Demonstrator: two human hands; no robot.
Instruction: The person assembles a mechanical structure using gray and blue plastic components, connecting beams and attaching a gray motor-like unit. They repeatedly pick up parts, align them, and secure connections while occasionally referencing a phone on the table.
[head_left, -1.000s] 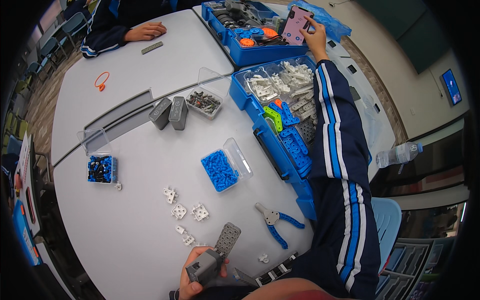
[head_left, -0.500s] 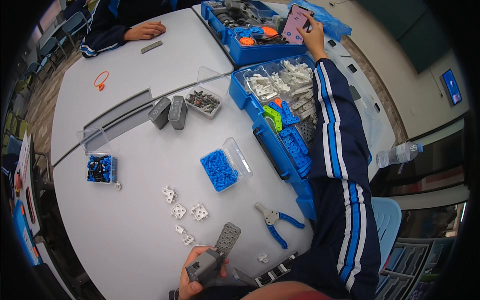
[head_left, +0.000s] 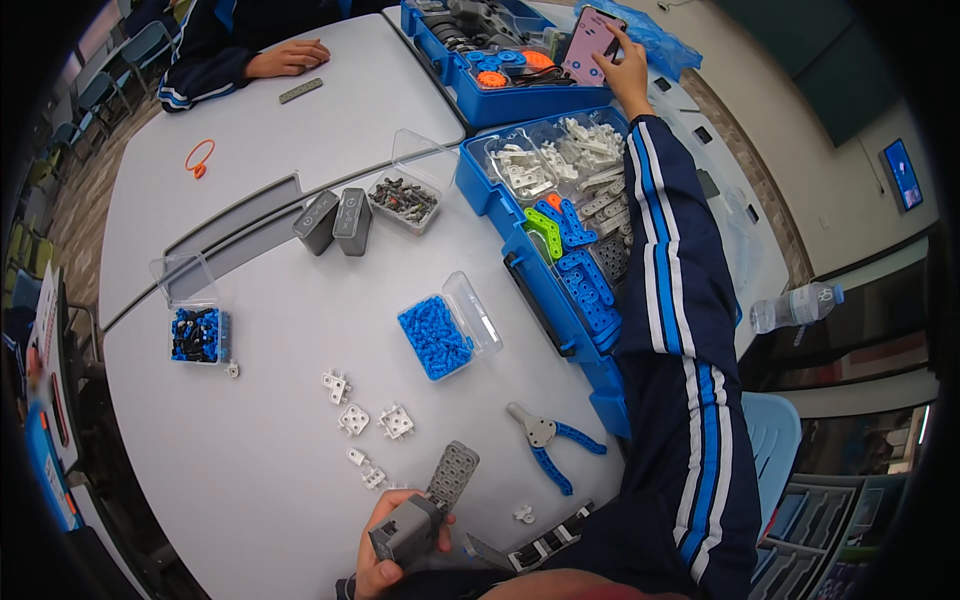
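Observation:
My left hand (head_left: 395, 540), low in the view, is closed around a dark grey boxy block (head_left: 405, 528), seemingly a building-kit motor. A grey perforated beam (head_left: 454, 474) sticks up from it. At full reach, my right hand (head_left: 627, 75) has a finger stretched onto the pink screen of a phone (head_left: 592, 45), which leans at a blue kit case (head_left: 530, 105). White connector pieces (head_left: 353, 419) lie above my left hand. Pliers with blue handles (head_left: 552, 443) rest to its right. By my body is a grey-and-black assembly (head_left: 545, 543), partly hidden.
A second blue case (head_left: 583, 330) holds white, grey, green and blue parts. Small clear boxes hold blue pins (head_left: 435, 338), blue-black pins (head_left: 199, 335) and grey pins (head_left: 405, 203). Two grey blocks (head_left: 352, 222) stand together. Another person's hand (head_left: 288, 59) rests opposite. A water bottle (head_left: 797, 309) lies right.
The whole view shifts very slightly. My left hand still holds the block, and my right finger stays at the phone's screen.

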